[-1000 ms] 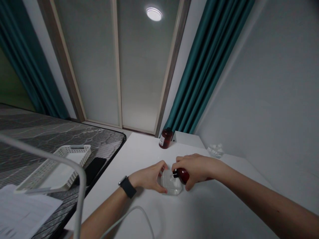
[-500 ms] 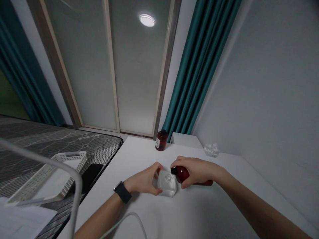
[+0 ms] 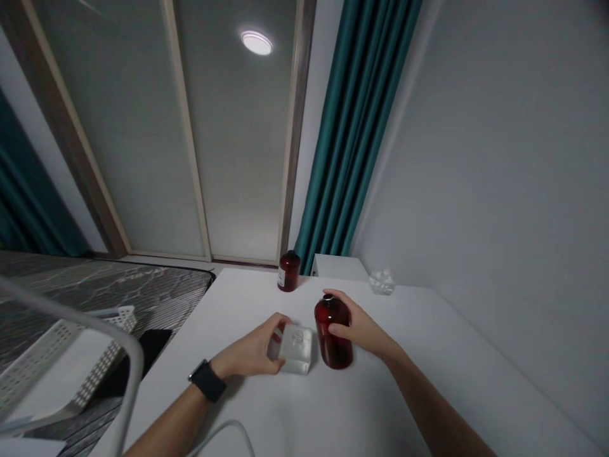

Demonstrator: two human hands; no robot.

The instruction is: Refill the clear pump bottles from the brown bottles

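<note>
On the near half of the white table (image 3: 371,412), close to its middle, a clear square bottle (image 3: 297,354) sits with its round mouth facing up. From where I stand, the person's left hand (image 3: 252,350) curves round its left side, thumb at the near corner and fingers at the far one, a light pinch across that end. Just to its right, apart from it by a narrow gap, the right hand (image 3: 362,327) is wrapped round a dark red-brown bottle (image 3: 335,350), thumb across the front and fingers up by the shoulder. That bottle is upright or nearly so; I can't tell whether its base bears on the table. Its neck looks uncapped.

What would worry me is a knock: a small swing of the right hand leftward could bump the clear bottle, held only at one side, and skid or tip it. If the brown bottle is tilted, a loose hold on its smooth wall might let it roll in the palm and spill. Nearer still, a pale cable (image 3: 233,422) loops by the left forearm and could snag. The second brown bottle (image 3: 288,274), at the far edge, seems well out of reach of any bump.
</note>
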